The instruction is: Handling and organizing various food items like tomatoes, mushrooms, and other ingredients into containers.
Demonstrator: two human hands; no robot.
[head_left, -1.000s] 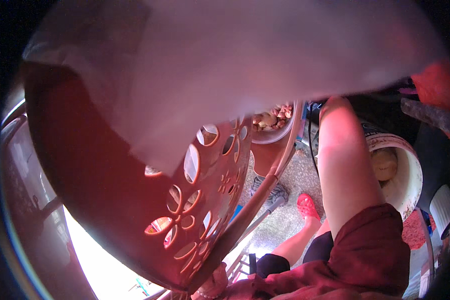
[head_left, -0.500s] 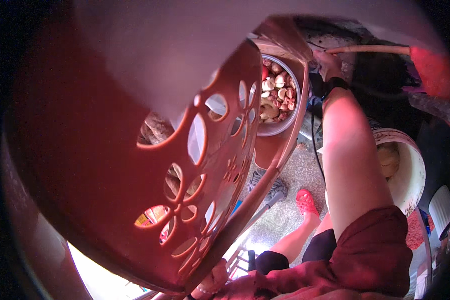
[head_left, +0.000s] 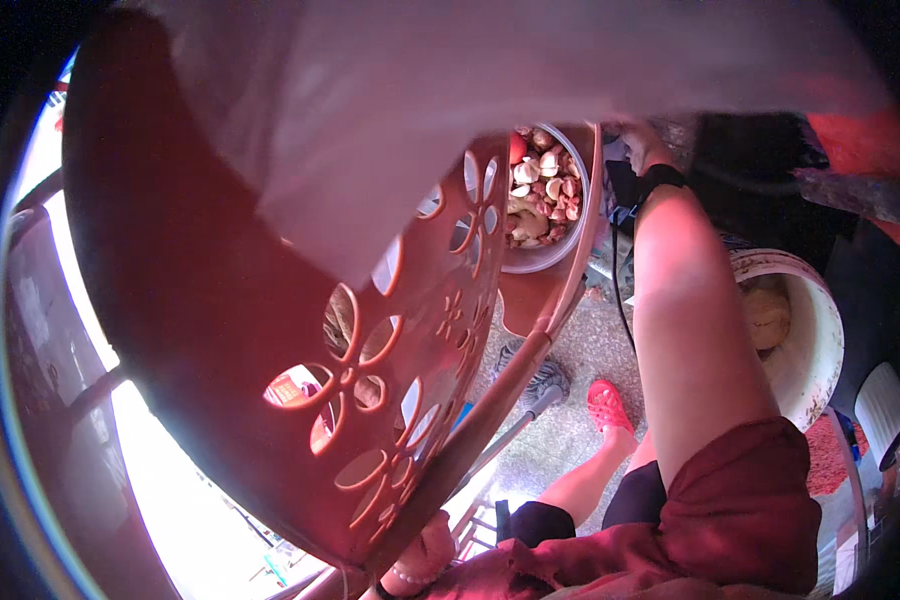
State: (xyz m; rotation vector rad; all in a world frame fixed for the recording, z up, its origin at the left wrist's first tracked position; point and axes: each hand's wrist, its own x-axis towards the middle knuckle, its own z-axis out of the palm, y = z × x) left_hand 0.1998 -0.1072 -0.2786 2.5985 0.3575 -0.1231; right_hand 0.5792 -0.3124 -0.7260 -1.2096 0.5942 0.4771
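Observation:
A brown plastic chair (head_left: pixel 220 400) with flower-shaped cutouts in its backrest fills the left half. My left hand (head_left: pixel 428 550), with a beaded bracelet at the wrist, is closed around the chair's near edge. On the seat beyond the backrest sits a clear round tub (head_left: pixel 582 190) of garlic bulbs, small red onions, ginger and something red. My right arm stretches forward past the tub. My right hand (head_left: pixel 644 148), dark band at the wrist, has curled fingers beside the chair's far edge; what they hold is hidden. A pale blurred sheet (head_left: pixel 450 90) covers the top of the view.
A dirty white bucket (head_left: pixel 815 340) with a tan lump inside stands right of my right arm. A dark cord (head_left: pixel 618 290) hangs by the forearm. Below are a red slipper (head_left: pixel 607 405) on a foot, a grey shoe (head_left: pixel 540 378) and speckled floor (head_left: pixel 560 450). Red cloth (head_left: pixel 865 150) shows at far right.
The pale sheet has come lower and hides more of the top, including a wooden stick seen earlier near my right hand. The chair and tub appear slightly shifted left; more bright background shows at left.

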